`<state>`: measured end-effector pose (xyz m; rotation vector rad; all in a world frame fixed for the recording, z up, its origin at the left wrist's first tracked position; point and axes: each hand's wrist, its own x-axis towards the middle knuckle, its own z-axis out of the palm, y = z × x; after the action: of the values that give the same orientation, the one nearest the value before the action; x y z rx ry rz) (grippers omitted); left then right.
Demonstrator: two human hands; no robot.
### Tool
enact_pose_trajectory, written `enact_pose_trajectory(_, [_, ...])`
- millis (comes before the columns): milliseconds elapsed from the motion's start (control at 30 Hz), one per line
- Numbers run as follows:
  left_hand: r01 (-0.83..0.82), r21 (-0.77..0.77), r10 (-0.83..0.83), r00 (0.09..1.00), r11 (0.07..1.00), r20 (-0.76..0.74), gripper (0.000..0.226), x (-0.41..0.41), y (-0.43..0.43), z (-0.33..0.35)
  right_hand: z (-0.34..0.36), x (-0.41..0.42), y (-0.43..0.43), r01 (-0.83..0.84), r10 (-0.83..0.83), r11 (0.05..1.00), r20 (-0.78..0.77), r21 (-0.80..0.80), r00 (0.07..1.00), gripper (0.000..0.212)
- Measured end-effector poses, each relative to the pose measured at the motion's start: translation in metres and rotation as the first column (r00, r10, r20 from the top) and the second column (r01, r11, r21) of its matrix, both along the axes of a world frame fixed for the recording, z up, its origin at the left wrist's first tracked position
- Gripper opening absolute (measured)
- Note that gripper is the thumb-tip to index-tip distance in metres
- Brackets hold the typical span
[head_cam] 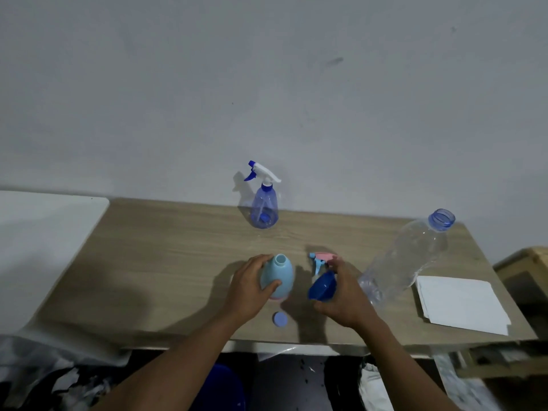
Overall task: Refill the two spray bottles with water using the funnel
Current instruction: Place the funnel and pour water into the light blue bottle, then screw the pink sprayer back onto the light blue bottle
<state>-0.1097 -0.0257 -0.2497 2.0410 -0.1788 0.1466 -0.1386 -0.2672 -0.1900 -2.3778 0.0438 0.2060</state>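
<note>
Left hand (249,287): fingers and thumb wrapped round the pale blue spray bottle (280,277), steadying it upright near the middle of the table's (166,247) front edge.
Pale blue spray bottle: neck open, trigger top off.
Right hand (345,301): fingers curled round the dark blue funnel (322,287), held tilted just right of the pale blue bottle and not touching it.
Trigger top (321,258): pink and pale blue, lying on the table just behind the funnel.
Second spray bottle (264,209): translucent blue with a white-and-blue trigger screwed on, upright at the back edge against the wall.
Water bottle (406,256): clear plastic, uncapped, toward the right edge; how much water it holds cannot be told.
Cap (279,318): blue, lying by the front edge between the forearms.
White sheets (462,304): stacked at the front right corner.
</note>
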Motion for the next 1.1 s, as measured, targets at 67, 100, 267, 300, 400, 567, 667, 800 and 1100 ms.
enact_pose_trajectory(67, [0.007, -0.004, -0.006, 1.000, 1.000, 0.013, 0.054, 0.000, 0.000, 0.000, -0.007, -0.002, 0.003, -0.064, 0.042, 0.978, -0.111, -0.200, 0.993, 0.095])
enact_pose_trajectory(100, [0.010, 0.000, -0.010, 1.000, 1.000, 0.015, 0.054, 0.000, 0.000, -0.001, -0.009, -0.002, 0.007, -0.095, 0.051, 0.950, -0.152, -0.297, 0.987, 0.094])
enact_pose_trajectory(267, [0.012, 0.006, -0.012, 1.000, 1.000, 0.015, 0.054, 0.000, -0.001, -0.002, -0.019, 0.003, 0.024, -0.263, 0.157, 0.751, -0.223, -0.605, 0.962, 0.082])
enact_pose_trajectory(300, [0.012, 0.006, -0.012, 1.000, 1.000, 0.015, 0.054, 0.000, 0.000, -0.002, -0.022, 0.003, 0.026, -0.286, 0.175, 0.722, -0.233, -0.630, 0.956, 0.080])
enact_pose_trajectory(400, [0.008, 0.004, -0.008, 1.000, 1.000, 0.010, 0.054, -0.001, 0.000, 0.000, -0.031, 0.003, 0.029, -0.335, 0.209, 0.680, -0.265, -0.653, 0.941, 0.075])
enact_pose_trajectory(567, [0.022, 0.011, -0.022, 1.000, 1.000, 0.003, 0.055, 0.001, 0.002, 0.003, -0.030, -0.005, 0.037, -0.291, 0.272, 0.649, -0.143, -0.703, 0.952, 0.060])
enact_pose_trajectory(667, [0.028, 0.020, -0.027, 1.000, 0.999, -0.010, 0.058, 0.003, 0.004, 0.002, -0.032, -0.017, 0.051, -0.269, 0.396, 0.672, 0.028, -0.690, 0.918, 0.043])
enact_pose_trajectory(800, [0.034, 0.025, -0.033, 0.999, 0.999, -0.021, 0.058, 0.003, 0.005, 0.001, -0.043, -0.025, 0.064, -0.308, 0.451, 0.664, 0.036, -0.682, 0.892, 0.042])
enact_pose_trajectory(1100, [0.064, 0.029, -0.063, 0.996, 0.997, -0.056, 0.060, 0.003, 0.007, 0.004, -0.022, 0.046, 0.017, 0.152, -0.150, 0.906, 0.036, -0.395, 0.988, 0.036])
